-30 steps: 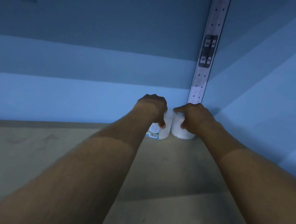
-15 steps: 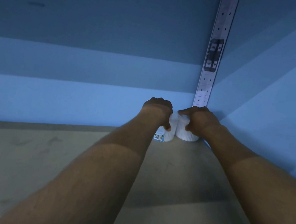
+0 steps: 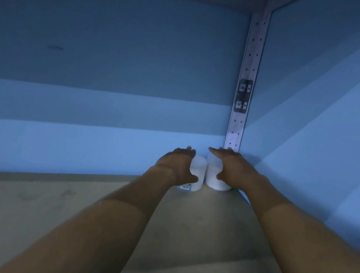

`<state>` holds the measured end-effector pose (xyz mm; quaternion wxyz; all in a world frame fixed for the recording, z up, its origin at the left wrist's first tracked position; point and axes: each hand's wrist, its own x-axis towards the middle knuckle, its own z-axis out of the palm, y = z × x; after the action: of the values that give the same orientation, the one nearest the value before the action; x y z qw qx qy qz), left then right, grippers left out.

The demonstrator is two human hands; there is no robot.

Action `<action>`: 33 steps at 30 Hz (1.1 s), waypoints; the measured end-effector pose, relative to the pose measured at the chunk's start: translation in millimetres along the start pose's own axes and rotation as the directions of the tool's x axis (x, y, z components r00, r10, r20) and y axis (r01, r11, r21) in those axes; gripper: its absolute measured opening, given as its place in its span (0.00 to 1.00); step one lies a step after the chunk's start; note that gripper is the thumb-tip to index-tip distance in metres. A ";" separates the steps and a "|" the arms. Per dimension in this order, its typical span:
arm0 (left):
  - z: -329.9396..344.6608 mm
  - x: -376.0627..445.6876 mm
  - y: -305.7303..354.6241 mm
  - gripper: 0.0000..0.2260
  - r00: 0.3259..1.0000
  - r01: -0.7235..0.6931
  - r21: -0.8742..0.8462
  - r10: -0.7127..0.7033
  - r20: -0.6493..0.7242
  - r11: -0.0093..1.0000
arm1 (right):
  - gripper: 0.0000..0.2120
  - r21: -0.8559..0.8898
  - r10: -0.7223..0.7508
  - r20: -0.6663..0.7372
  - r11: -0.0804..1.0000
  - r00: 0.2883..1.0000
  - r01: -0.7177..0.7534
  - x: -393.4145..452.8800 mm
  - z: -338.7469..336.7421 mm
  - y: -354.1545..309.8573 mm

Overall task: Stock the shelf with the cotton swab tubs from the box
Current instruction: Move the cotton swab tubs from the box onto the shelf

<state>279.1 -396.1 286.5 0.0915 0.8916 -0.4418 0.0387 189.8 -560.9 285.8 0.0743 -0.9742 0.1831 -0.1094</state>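
Two white cotton swab tubs stand side by side in the back right corner of the shelf board (image 3: 67,224). The left tub (image 3: 198,173) shows a barcode label at its base; the right tub (image 3: 212,176) stands against the corner post. My left hand (image 3: 178,165) hovers in front of the left tub with fingers spread and straightened, thumb near its side. My right hand (image 3: 234,167) is likewise spread over the right tub, fingers extended toward the back wall. Neither hand grips a tub. The box is out of view.
A perforated metal upright (image 3: 244,87) runs up the back right corner. Blue panels form the back wall (image 3: 98,100) and the right side wall (image 3: 329,112). The grey shelf board stretches left and toward me.
Both hands gripped the tubs before; now the fingers have uncurled and let go, leaving the tubs standing in the corner. The view has tilted upward.
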 end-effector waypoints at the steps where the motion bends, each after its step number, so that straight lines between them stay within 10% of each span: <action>1: -5.2 -8.3 -2.7 0.38 1.000 0.013 -0.014 -0.014 -0.015 1.000 | 0.40 0.008 -0.003 -0.005 1.000 1.000 0.003 -5.6 -2.6 -4.2; 33: -69.4 -355.6 -47.1 0.31 0.989 0.149 0.059 -0.148 -0.022 0.987 | 0.30 0.152 -0.288 0.056 0.949 0.956 0.277 -270.6 -10.9 -219.9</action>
<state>101.6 -76.8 295.1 0.0710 0.9240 -0.3719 0.0531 16.1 -258.4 286.6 0.1342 -0.9860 0.0302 -0.0940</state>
